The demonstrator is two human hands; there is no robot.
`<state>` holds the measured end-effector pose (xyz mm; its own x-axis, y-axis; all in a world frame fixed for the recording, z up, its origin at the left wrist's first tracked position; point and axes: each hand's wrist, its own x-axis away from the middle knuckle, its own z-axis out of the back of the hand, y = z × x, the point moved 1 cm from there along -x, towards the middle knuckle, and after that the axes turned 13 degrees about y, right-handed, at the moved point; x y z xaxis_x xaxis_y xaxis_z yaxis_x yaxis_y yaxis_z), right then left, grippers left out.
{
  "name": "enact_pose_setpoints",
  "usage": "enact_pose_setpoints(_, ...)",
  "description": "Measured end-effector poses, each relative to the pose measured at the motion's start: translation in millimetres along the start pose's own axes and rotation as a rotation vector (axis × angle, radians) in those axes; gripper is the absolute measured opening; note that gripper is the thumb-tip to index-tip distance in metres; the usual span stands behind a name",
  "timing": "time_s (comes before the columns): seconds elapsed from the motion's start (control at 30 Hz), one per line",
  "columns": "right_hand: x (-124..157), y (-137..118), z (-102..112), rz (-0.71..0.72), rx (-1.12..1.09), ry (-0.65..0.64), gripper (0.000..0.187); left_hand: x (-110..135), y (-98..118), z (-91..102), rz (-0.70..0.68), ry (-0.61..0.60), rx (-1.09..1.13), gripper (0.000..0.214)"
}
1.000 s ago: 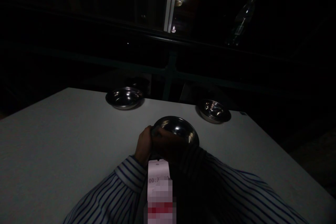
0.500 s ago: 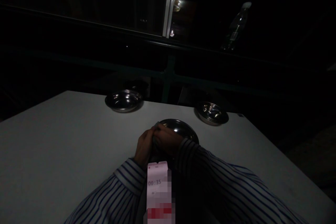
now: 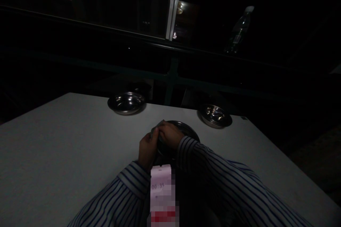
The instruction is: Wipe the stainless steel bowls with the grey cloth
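Close together over the near edge of a shiny metal bowl (image 3: 188,128), both my hands are closed on a small greyish-green thing (image 3: 161,123), which could be a folded cloth. Its kind is hard to tell in the dark, and fingers cover most of it. My left hand (image 3: 147,148) pinches it from the left, thumb up. Reaching across from the right, my right hand (image 3: 171,135) grips its upper part and hides much of the bowl.
A lit phone (image 3: 160,198) showing a timer is below my hands. Toward the white table's (image 3: 80,142) far edge are a left metal bowl (image 3: 126,103) and a right metal bowl (image 3: 215,115). A plastic bottle (image 3: 239,32) stands by the dark window.
My hands have shifted slightly, and more of the greyish-green thing shows above my fingers. My right hand's fingers now bend over it. The bowls stay in place.
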<state>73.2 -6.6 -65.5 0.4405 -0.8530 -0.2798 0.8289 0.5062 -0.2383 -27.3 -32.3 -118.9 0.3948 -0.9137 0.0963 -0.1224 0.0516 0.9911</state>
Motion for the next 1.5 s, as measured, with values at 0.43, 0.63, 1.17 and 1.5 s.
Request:
enact_pose_setpoints(0.43, -17, 53, 26, -0.372, 0.039, 0.032, 0.022, 5, 10, -0.1, 0.016, 0.036, 0.034, 0.032)
enact_pose_setpoints(0.63, 8, 87, 70, -0.514, -0.339, 0.204, 0.025, 4, 13, 1.3, 0.025, 0.08, 0.019, 0.029)
enact_pose_setpoints(1.17, 148, 103, 67, -0.925, -1.111, 0.424, 0.032, -4, 6, 6.2, -0.048, 0.054, -0.089, 0.044)
enact_pose_setpoints(1.5, 230, 132, 76, -0.827, -0.423, 0.172, 0.036, -6, 4, 9.7, 0.084, -0.065, -0.042, 0.039)
